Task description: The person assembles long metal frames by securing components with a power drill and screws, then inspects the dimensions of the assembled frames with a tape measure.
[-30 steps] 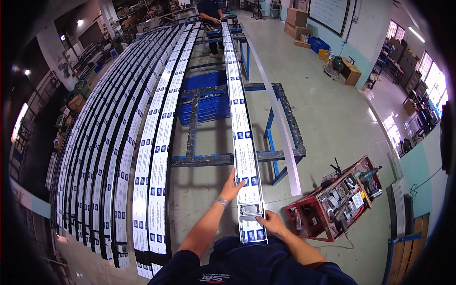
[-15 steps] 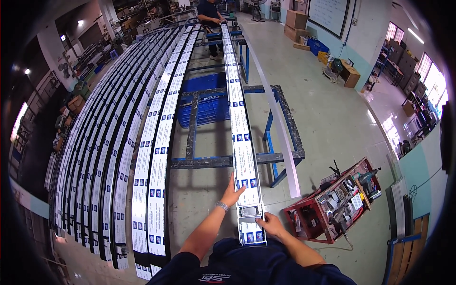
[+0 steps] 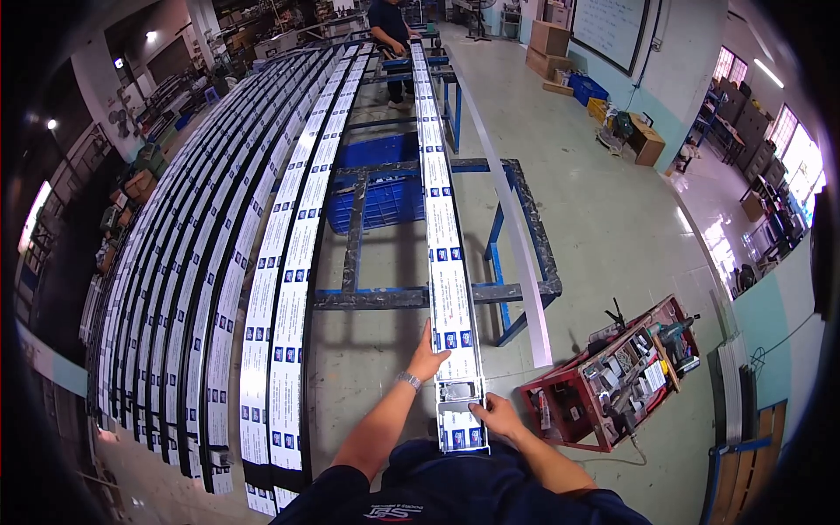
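A long metal profile point(image 3: 452, 302), wrapped in white protective film with blue printed patches, runs away from my body over the frame tables. My left hand point(image 3: 426, 357), with a watch on the wrist, grips its left edge, thumb on top and fingers down the side. At the near end, beside an open section with a small metal fitting point(image 3: 459, 391), my right hand point(image 3: 497, 414) is closed on the right edge. Its thumb reaches over the rim, and its other fingers are partly hidden. A co-worker point(image 3: 391, 24) stands by the profile's far end, hands close to it.
Many similar wrapped profiles point(image 3: 293, 262) lie side by side on the left. Blue-black steel frame tables point(image 3: 538, 236) support the work, with a blue crate point(image 3: 376, 206) below. A thin pale strip point(image 3: 516, 210) slants along the right. A red tool box point(image 3: 604, 385) stands at right on the floor.
My hands keep the same hold on the profile. The co-worker's arms have shifted slightly at the far end, and the view has moved a little.
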`<control>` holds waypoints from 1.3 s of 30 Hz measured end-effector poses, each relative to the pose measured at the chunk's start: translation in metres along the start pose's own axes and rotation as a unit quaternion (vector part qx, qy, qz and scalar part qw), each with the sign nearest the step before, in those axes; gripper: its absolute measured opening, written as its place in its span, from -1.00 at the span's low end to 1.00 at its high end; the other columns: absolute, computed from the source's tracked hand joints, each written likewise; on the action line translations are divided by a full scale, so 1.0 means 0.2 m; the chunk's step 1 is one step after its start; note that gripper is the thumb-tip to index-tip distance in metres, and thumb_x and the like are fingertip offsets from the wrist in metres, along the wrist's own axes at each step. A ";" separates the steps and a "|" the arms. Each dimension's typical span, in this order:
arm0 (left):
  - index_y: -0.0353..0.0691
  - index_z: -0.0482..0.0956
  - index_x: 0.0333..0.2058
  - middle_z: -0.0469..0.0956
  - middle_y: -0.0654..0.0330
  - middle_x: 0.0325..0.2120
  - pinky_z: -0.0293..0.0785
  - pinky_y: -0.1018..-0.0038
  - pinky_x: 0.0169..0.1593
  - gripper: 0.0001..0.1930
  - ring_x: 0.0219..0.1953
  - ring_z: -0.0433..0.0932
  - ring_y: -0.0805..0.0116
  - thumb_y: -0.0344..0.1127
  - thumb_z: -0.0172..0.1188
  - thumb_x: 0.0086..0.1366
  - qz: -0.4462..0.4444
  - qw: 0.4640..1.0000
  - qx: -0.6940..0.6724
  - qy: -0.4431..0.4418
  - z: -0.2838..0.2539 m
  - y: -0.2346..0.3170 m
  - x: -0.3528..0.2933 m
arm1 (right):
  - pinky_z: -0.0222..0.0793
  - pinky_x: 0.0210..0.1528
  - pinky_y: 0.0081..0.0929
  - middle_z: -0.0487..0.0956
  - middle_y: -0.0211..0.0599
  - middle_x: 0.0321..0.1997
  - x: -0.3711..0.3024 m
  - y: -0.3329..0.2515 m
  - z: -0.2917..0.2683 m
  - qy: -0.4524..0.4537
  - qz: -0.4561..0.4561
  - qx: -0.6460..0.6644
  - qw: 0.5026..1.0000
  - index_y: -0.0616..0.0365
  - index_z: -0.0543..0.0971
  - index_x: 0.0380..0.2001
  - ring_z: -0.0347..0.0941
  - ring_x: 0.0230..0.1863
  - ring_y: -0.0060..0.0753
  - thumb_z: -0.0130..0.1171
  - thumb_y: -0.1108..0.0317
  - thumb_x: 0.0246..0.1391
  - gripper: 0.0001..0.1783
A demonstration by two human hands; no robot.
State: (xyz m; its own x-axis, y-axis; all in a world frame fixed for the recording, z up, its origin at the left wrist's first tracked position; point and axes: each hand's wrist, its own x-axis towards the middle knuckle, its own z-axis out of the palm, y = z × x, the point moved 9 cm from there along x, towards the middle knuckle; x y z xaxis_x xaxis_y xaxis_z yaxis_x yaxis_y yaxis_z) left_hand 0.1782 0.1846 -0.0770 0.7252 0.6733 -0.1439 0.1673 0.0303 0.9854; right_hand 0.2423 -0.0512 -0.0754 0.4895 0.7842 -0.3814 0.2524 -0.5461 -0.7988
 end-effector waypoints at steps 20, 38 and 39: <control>-0.24 -0.27 0.41 0.26 0.01 0.27 0.31 0.46 0.22 0.02 0.19 0.37 0.33 -0.61 0.25 0.11 -0.036 0.991 -0.125 0.035 0.01 0.02 -0.05 | 0.42 -0.27 -0.27 0.60 0.01 -0.43 0.03 0.07 0.05 -0.025 0.004 -0.003 1.000 0.29 0.58 -0.32 0.55 -0.38 -0.10 0.23 -0.14 0.02 -0.42; -0.14 -0.38 0.41 0.19 -0.13 0.29 0.35 0.44 0.19 0.05 0.21 0.37 0.23 -0.61 0.20 0.16 -0.020 0.989 -0.140 0.043 0.00 -0.02 -0.05 | 0.41 -0.30 -0.25 0.58 0.02 -0.46 0.03 0.06 0.04 -0.009 -0.004 0.004 1.000 0.30 0.55 -0.39 0.55 -0.39 -0.08 0.22 -0.12 0.03 -0.43; -0.14 -0.38 0.41 0.19 -0.13 0.29 0.35 0.44 0.19 0.05 0.21 0.37 0.23 -0.61 0.20 0.16 -0.021 0.989 -0.140 0.044 -0.01 -0.03 -0.05 | 0.41 -0.30 -0.25 0.58 0.02 -0.46 0.02 0.05 0.04 -0.011 -0.003 0.003 1.000 0.30 0.55 -0.39 0.55 -0.39 -0.08 0.22 -0.12 0.03 -0.43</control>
State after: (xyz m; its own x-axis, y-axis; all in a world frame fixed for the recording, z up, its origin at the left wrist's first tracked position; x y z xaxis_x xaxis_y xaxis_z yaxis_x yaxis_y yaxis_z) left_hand 0.1691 0.1799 -0.0816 0.6590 0.7280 -0.1890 -0.0049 0.2554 0.9668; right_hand 0.2405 -0.0505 -0.0894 0.4698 0.7940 -0.3858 0.2505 -0.5390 -0.8042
